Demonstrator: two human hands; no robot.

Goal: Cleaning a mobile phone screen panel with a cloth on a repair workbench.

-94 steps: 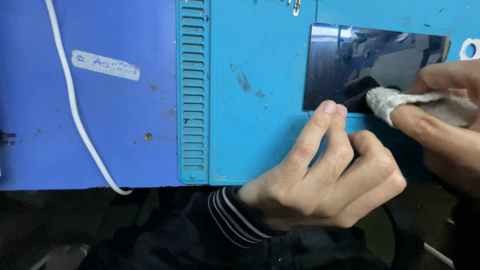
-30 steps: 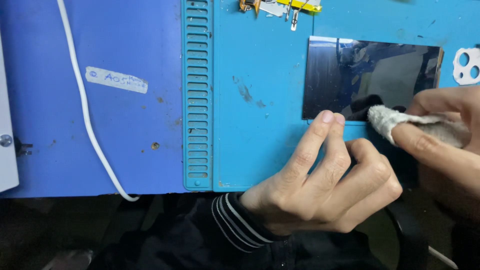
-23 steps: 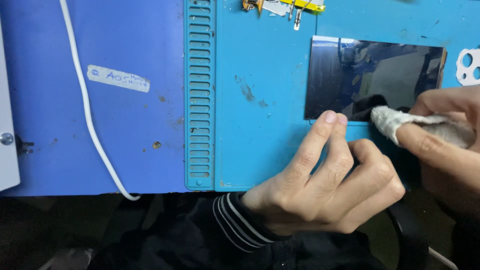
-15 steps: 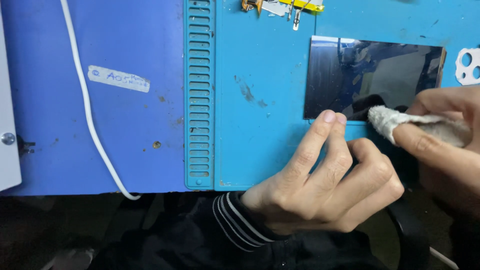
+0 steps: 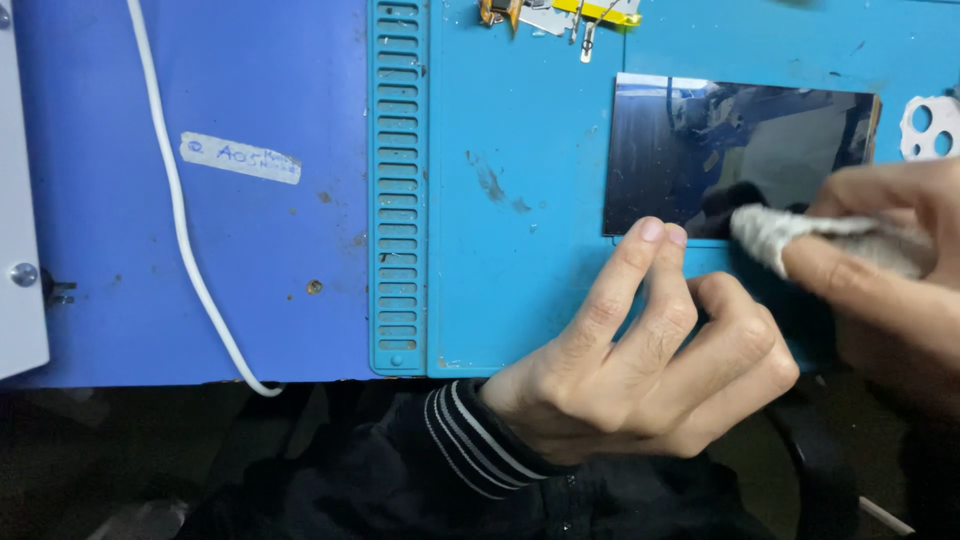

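Workshop, I noted: an electronics repair bench. A teal work mat point(image 5: 520, 200) with a slotted parts rail point(image 5: 397, 180) lay over a scuffed blue bench top point(image 5: 250, 260). Above the mat's top edge sat small metal tools and a yellow part point(image 5: 560, 12). Left of the mat ran a white cable point(image 5: 180, 230) past a taped paper label point(image 5: 240, 158).

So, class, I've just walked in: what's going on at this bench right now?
A person is wiping a dark glossy glass panel that lies flat on a blue work mat. The left hand presses two fingertips against the panel's lower edge. The right hand pinches a white cloth wad onto the panel's lower right part. A white cable runs across the bench to the left.
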